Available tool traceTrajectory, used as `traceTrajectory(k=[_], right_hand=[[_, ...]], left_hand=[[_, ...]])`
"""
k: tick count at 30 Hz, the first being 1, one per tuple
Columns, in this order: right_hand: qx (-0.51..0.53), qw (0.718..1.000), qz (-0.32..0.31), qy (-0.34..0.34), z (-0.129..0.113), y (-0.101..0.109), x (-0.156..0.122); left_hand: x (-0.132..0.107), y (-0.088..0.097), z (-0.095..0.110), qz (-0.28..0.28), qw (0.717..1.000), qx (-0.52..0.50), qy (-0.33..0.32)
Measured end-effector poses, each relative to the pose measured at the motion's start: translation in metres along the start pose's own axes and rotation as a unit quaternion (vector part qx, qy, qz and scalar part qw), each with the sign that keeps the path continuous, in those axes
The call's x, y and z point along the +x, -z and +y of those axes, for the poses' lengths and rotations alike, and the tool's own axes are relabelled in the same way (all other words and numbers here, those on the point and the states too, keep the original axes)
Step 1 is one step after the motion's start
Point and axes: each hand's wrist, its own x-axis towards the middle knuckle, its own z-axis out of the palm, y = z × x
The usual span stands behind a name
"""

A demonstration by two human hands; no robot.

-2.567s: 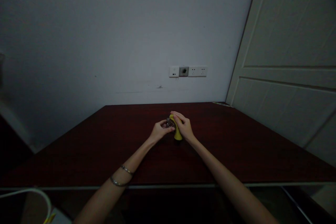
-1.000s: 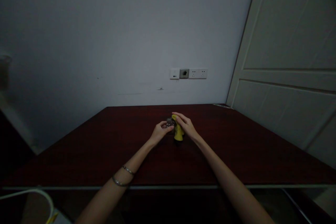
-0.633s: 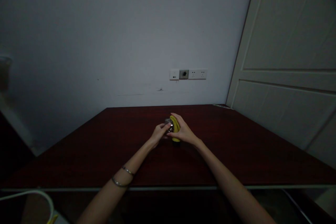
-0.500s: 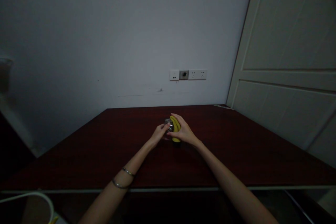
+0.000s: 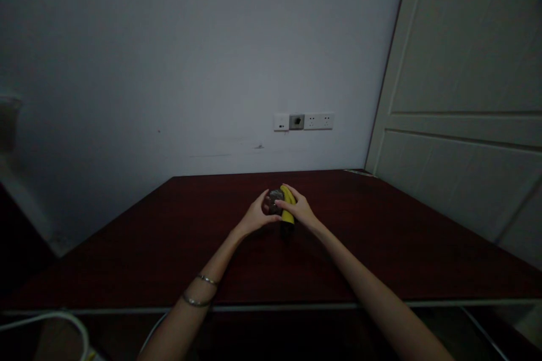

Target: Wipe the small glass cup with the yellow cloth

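Over the middle of the table, my two hands meet around two things pressed side by side. My left hand (image 5: 254, 215) curls around the left side of a dark, roundish, shiny lump (image 5: 276, 197) that looks wrapped in clear film. In my right hand (image 5: 301, 212) is a yellow, banana-shaped thing (image 5: 288, 216) with a dark lower end, its fingers around the far side. The right thumb reaches left across it onto the dark lump. Dim light and the fingers hide what exactly both things are. Two metal bangles sit on my left forearm.
The dark red tabletop (image 5: 169, 248) reaches back to a pale wall, where a row of sockets (image 5: 304, 122) is mounted. A white panelled door (image 5: 457, 96) stands at the right. A white cable (image 5: 63, 316) loops at the lower left, below the table's front edge.
My left hand has opened wider around the dark lump, its thumb now lower. The yellow thing has shifted slightly right, and my right thumb has moved up onto the dark lump.
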Motion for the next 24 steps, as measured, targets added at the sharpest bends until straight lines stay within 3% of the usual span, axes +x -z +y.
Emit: traceTrajectory(k=[4,8,15,20,24], right_hand=[[-0.008,1.0,-0.006,0.005,0.001,-0.002,-0.001],[-0.029,0.999,-0.016,0.024,0.001,-0.002,-0.003],[-0.034,0.995,-0.078,0.05,0.003,0.005,0.0],[-0.073,0.979,-0.031,0.187,0.002,0.002,-0.006],[-0.154,0.948,-0.068,0.271,-0.003,-0.003,-0.016]], left_hand=[[0.0,-0.002,0.003,0.005,1.0,0.018,-0.023],[0.0,-0.003,0.003,0.031,0.999,0.029,-0.006],[-0.003,-0.008,0.003,0.042,0.998,0.043,-0.003],[-0.003,-0.012,0.002,0.032,0.997,0.062,-0.031],[-0.002,-0.015,-0.004,0.03,0.997,0.065,-0.028]])
